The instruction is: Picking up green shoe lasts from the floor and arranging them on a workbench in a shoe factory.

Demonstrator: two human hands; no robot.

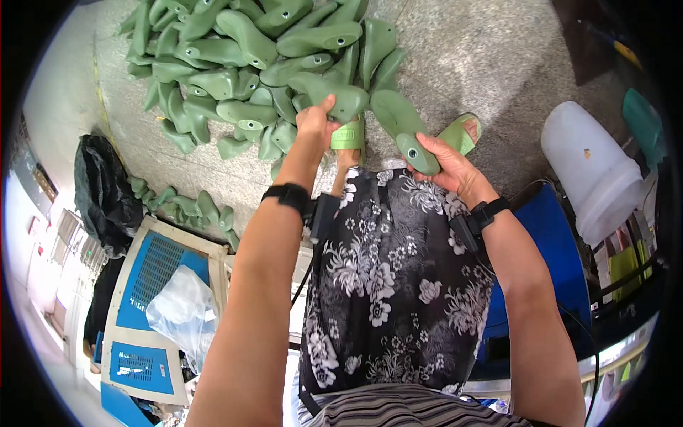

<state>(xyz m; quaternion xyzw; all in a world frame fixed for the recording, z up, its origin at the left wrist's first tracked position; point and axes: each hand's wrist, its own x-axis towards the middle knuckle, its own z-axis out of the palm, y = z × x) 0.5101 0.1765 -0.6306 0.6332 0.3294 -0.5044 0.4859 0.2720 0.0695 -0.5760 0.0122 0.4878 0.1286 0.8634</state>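
Count by kind
Two green lasts (346,96) are held; dozens more are heaped at eleven o'clock, exact total hidden by overlap. Two light-green sandals (346,138) are worn. One white bucket (585,171) is seen at three o'clock, one black bag (103,188) at nine, one clear bag (183,307) at eight.

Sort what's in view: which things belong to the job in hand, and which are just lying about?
Job in hand, seemingly:
green last in the left hand
second last in the right hand
pile of similar lasts

Apparently lying about:
white bin
black bag
clear plastic bag
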